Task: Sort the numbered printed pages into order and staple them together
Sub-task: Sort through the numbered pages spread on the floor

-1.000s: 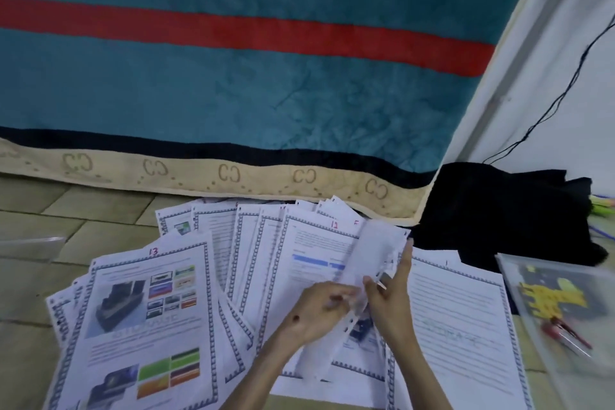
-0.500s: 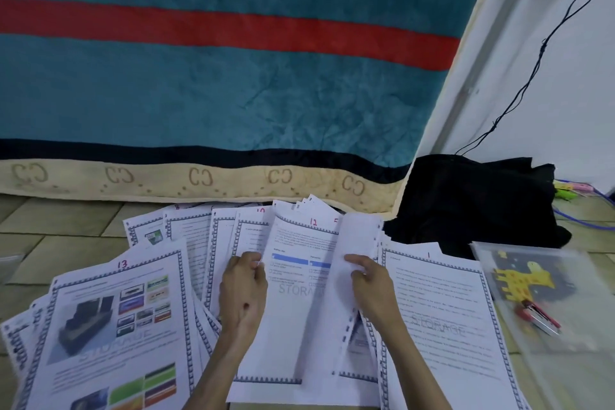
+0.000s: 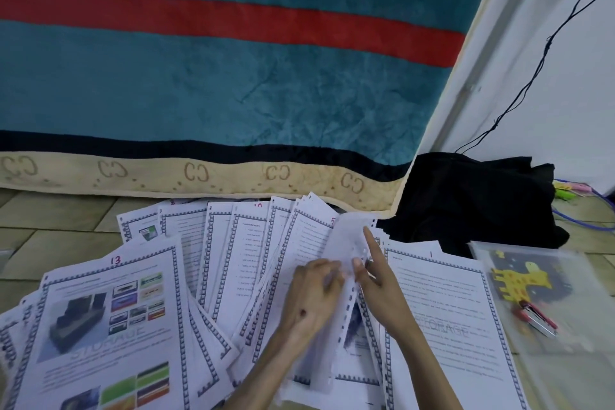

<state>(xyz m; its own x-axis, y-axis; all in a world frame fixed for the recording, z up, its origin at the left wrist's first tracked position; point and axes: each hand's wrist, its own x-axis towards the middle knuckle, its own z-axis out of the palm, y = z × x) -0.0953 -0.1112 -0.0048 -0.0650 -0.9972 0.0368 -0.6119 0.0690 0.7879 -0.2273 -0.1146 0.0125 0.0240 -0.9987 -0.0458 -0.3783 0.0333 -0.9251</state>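
Change from half a second ago: the left hand [image 3: 312,289] has moved off the fanned pages at about 9 o'clock of the centre and come in to meet the right hand [image 3: 376,283]. Both hands now pinch the same lifted sheet [image 3: 346,243], which stands on edge with its punched margin toward the right hand. The left fingers curl on the sheet's near face. The right thumb and lower fingers hold the margin while the index finger points straight up along it. A second ago the hands were together like this as well, so this reads as flip, check, regrip.

Judgement: still the sorting step, with the sheet being turned or peeled off to read its number. Its number is not visible here.

The pages [image 3: 233,260] lie fanned on the floor [image 3: 40,230] from 9 to 12 o'clock of the hands. Page 13 [image 3: 109,326] is on top at 8 o'clock, and page 1 [image 3: 442,319] lies flat at 3 o'clock, touching the right wrist. Red numbers 10 and 8 show along the far edge of the fan, so the order is not made yet and the pages have not been gathered into a stack.

The stapler [image 3: 535,318] lies untouched on a plastic folder [image 3: 565,263] at 3 o'clock, well apart from the hands. A blanket [image 3: 233,76] hangs behind, and a black cloth [image 3: 466,203] is at 1 o'clock.

Stapling looks far off.
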